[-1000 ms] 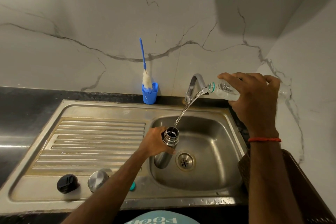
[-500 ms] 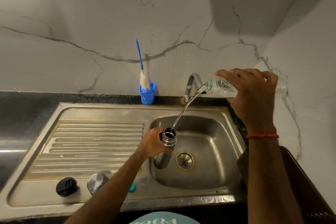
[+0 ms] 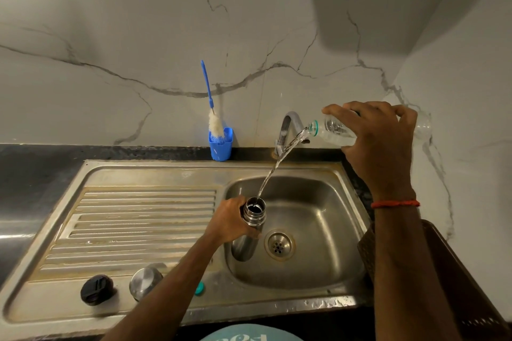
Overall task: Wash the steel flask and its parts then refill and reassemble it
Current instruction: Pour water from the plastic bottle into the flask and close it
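Observation:
My left hand [image 3: 231, 223] grips the steel flask [image 3: 250, 225] just below its open threaded neck, holding it upright in the sink basin [image 3: 327, 255]. My right hand [image 3: 379, 144] holds a clear plastic bottle [image 3: 333, 130] tipped on its side above the basin. A thin stream of water [image 3: 273, 169] runs from the bottle's mouth down into the flask. On the drainboard's front edge lie the black inner stopper [image 3: 97, 289] and the steel cap [image 3: 145, 282]. A small teal bottle cap [image 3: 200, 287] peeks out beside my left forearm.
A grey tap [image 3: 288, 127] stands at the back of the basin, behind the stream. A blue holder [image 3: 220, 144] with a bottle brush [image 3: 212, 108] sits against the marble wall. A dark brown tray [image 3: 454, 279] is at the right under my right arm.
Both hands hold almost the same pose while water keeps pouring into the flask. The bottle has tipped slightly further.

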A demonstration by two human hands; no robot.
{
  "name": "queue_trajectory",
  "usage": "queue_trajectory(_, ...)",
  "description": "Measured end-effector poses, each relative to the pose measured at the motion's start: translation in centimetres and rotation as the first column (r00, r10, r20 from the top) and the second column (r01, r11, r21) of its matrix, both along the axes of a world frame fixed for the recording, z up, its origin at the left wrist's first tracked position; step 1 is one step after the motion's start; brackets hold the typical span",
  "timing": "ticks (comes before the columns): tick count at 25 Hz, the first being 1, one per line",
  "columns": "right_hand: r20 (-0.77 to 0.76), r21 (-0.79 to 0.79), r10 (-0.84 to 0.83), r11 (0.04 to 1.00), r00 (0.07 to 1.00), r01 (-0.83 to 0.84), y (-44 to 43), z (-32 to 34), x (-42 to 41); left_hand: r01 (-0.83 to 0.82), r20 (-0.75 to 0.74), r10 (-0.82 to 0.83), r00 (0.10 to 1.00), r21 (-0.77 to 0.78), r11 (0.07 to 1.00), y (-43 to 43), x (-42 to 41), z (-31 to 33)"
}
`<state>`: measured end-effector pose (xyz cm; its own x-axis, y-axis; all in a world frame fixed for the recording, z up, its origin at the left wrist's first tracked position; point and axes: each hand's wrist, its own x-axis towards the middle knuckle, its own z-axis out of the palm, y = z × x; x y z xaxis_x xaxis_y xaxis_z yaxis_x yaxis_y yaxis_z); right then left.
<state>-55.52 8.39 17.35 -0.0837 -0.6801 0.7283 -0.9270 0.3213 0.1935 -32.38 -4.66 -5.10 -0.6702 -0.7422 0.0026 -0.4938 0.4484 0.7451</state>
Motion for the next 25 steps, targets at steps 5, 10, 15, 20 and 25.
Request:
queue_trajectory(5,-0.017,-0.007,-0.003,1.000,1.000,0.003,-0.17,0.04,0.00,0.022,-0.006,-0.022,1.000,-0.016,1.000,-0.05,-0.05,0.14)
queue_trajectory(10,-0.007,-0.011,0.007,1.000,1.000,-0.007,-0.28,0.19,0.02,0.020,-0.011,-0.020,1.000,-0.008,1.000,0.03,0.04,0.26)
queue_trajectory(15,-0.013,-0.007,0.012,1.000,1.000,-0.012,-0.45,0.25,0.06,0.009,-0.005,-0.009,1.000,0.000,1.000,0.13,0.12,0.30)
queue_trajectory(20,-0.013,-0.003,0.004,1.000,1.000,-0.004,-0.60,0.21,-0.08,-0.002,-0.003,0.002,1.000,0.008,1.000,0.09,0.29,0.30)
queue_trajectory(25,-0.021,-0.008,0.007,1.000,1.000,-0.007,-0.59,0.19,-0.15,-0.017,0.007,0.017,1.000,0.013,1.000,0.00,0.28,0.14)
